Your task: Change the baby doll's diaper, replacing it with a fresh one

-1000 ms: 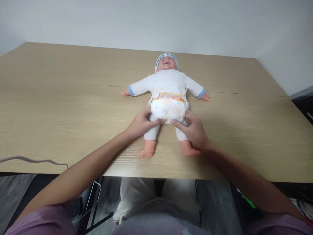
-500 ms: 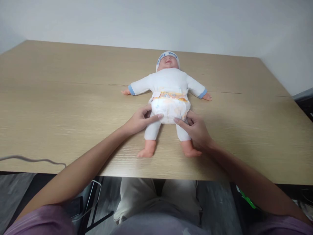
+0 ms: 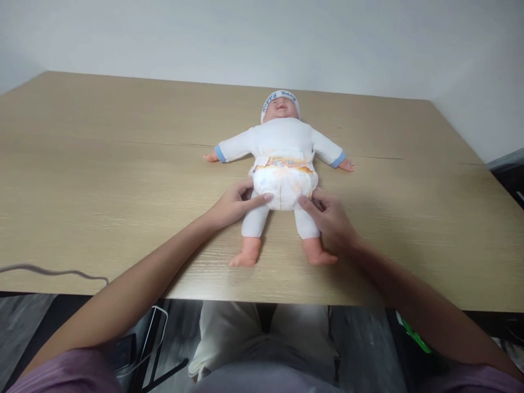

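A baby doll (image 3: 282, 134) lies on its back, head away from me, in a white suit with blue cuffs and a lettered cap. Around its hips is a white diaper (image 3: 282, 185) with an orange patterned waistband. My left hand (image 3: 239, 203) grips the diaper's leg edge on the left, thumb on the front and fingers partly hidden beside the thigh. On the opposite side, my right hand (image 3: 329, 214) pinches the other leg edge between thumb and fingers. The doll's bare feet point toward me.
The doll rests on a wide wooden table (image 3: 102, 185) with a seam across it. A grey cable (image 3: 53, 271) runs along the near left edge. A pale wall (image 3: 245, 43) stands behind. Below the edge are my legs and a green object (image 3: 416, 335).
My right thumb has shifted slightly outward along the diaper's edge. My left hand keeps its place, and the whole view has tilted a little.
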A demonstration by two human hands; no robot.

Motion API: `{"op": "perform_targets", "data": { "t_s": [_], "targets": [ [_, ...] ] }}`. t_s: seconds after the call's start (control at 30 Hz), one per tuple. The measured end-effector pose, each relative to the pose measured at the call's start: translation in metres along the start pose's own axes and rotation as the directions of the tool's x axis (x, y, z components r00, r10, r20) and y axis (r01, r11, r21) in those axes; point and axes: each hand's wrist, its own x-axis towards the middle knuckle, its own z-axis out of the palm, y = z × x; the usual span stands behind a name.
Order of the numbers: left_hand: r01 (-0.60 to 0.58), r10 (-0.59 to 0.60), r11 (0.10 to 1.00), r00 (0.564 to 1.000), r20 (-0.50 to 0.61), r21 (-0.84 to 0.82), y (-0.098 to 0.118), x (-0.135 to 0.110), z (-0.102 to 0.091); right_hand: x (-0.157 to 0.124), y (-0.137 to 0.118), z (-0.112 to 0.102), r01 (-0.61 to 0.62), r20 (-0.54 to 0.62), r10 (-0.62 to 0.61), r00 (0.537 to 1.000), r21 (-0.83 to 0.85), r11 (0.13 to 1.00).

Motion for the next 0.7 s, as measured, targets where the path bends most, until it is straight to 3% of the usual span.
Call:
{"op": "perform_targets", "data": {
  "t_s": [0.4, 0.7],
  "targets": [
    [0.002, -0.002, 1.0, 1.0, 0.0, -0.002, 0.0008, -0.0007, 0.0, 0.0045, 0.0054, 0.0023, -0.067, -0.037, 0.073, 0.997, 0.156, 0.986],
    [-0.013, 0.013, 1.0, 1.0, 0.012, -0.027, -0.0007, -0.0006, 0.0001, 0.0038, 0.0079, 0.003, -0.137, 0.006, 0.141, 0.99, 0.288, 0.948]
  ]
}}
